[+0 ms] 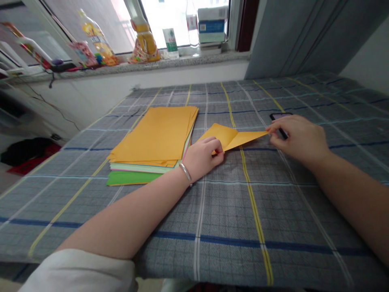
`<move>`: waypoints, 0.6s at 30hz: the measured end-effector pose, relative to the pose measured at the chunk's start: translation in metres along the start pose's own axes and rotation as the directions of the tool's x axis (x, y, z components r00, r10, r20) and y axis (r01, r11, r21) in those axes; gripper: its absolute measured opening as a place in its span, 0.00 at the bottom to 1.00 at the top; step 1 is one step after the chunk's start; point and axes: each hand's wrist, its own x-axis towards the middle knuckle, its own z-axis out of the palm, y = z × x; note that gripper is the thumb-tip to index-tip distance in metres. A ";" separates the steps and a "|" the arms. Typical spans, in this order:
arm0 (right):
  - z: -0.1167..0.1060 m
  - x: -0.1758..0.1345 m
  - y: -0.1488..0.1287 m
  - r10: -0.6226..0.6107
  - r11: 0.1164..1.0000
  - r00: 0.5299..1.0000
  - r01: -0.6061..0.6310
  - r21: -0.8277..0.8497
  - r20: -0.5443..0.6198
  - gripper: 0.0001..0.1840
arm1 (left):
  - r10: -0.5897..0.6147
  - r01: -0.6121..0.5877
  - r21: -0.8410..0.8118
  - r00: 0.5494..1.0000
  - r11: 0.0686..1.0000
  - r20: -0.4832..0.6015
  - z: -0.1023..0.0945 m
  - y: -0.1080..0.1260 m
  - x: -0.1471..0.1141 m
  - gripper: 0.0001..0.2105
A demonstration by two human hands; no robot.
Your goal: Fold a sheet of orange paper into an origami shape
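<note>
A folded sheet of orange paper [228,137] stretches between my two hands, just over the checked cloth, with a crease down its middle. At its left end my left hand [205,156] is closed on the near edge, a silver bracelet on the wrist. My right hand [296,138] pinches the paper's pointed right tip between thumb and finger. Left of the paper lies a stack of coloured paper [154,134], orange on top, with pale and green sheets showing at its near edge. A dark phone [281,116] lies partly hidden behind my right hand.
The grey checked cloth [231,211] covers the whole surface. Beyond it, a window sill [182,61] carries an orange drink bottle [99,38], a yellow container [146,40], a white and green cup [170,41] and stacked boxes [212,26]. A grey curtain [298,36] hangs at the right.
</note>
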 end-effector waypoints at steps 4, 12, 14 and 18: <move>-0.006 -0.001 -0.008 0.023 0.996 0.999 -0.019 0.082 -0.042 0.09 | -0.009 0.009 -0.025 1.000 1.000 0.004 0.001 -0.001 0.000 0.06; 0.006 0.001 -0.038 -0.258 0.963 0.961 0.246 0.112 0.101 0.08 | 0.044 -0.044 -0.073 0.999 0.996 0.007 0.002 -0.001 0.000 0.05; 0.008 0.001 -0.040 -0.245 0.964 0.966 0.233 0.126 0.089 0.08 | 0.049 -0.049 -0.069 0.999 0.996 -0.005 0.003 -0.001 0.000 0.05; 0.004 -0.001 -0.048 -0.278 0.954 0.960 0.277 0.115 -0.008 0.07 | 0.099 -0.101 -0.028 0.994 0.995 -0.048 0.003 -0.002 0.002 0.04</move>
